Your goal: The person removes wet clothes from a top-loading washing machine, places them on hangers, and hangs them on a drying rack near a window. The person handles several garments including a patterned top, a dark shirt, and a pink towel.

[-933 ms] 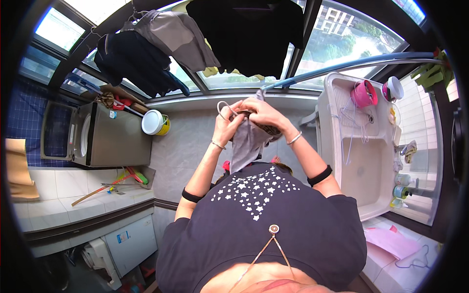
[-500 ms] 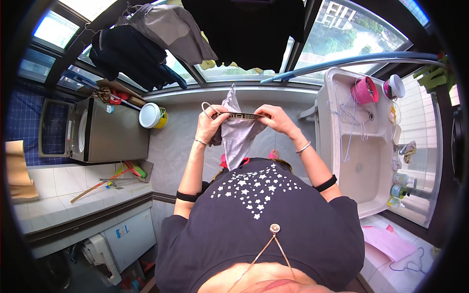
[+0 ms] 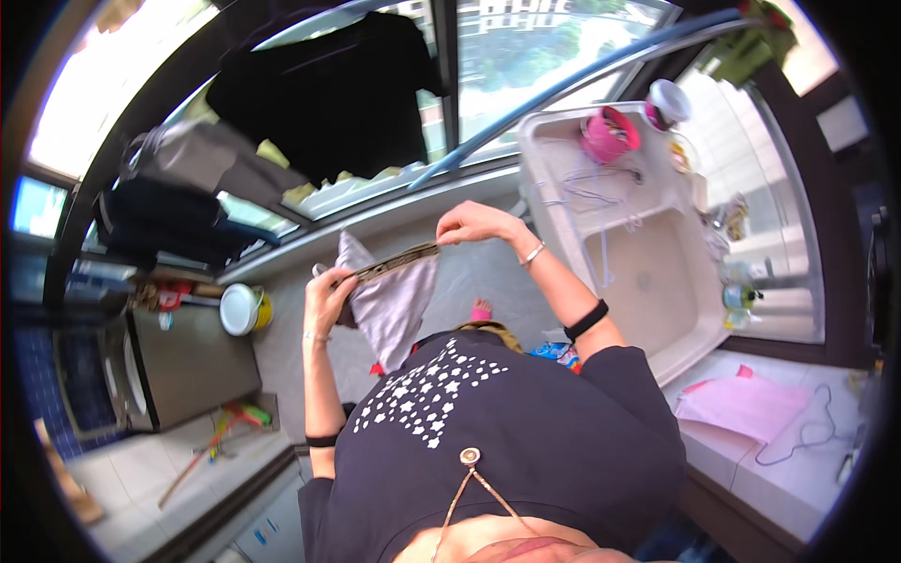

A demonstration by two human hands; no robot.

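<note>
A light grey-lilac cloth garment point(image 3: 394, 302) with a dark, patterned elastic waistband, apparently underpants, hangs in front of me. My left hand point(image 3: 326, 300) pinches the left end of the waistband. A pale thin loop sticks up by its fingers, and I cannot make out what it belongs to. My right hand point(image 3: 479, 223) grips the band's other end, so the band is stretched between them and tilted up to the right. Below the band the cloth drops to a point near my shirt. Some darker cloth shows beneath my left hand.
At right stands a beige two-part sink point(image 3: 648, 253) with a pink bucket point(image 3: 608, 134) and hangers in it. Dark clothes point(image 3: 324, 98) hang by the window, under which runs a blue pole point(image 3: 563, 89). A lidded bucket point(image 3: 242, 310) and a washing machine point(image 3: 192, 361) stand at left.
My hands have moved apart, drawing the waistband out longer. The garment's cloth is spread wider. My view has turned to the right, so the room appears tilted.
</note>
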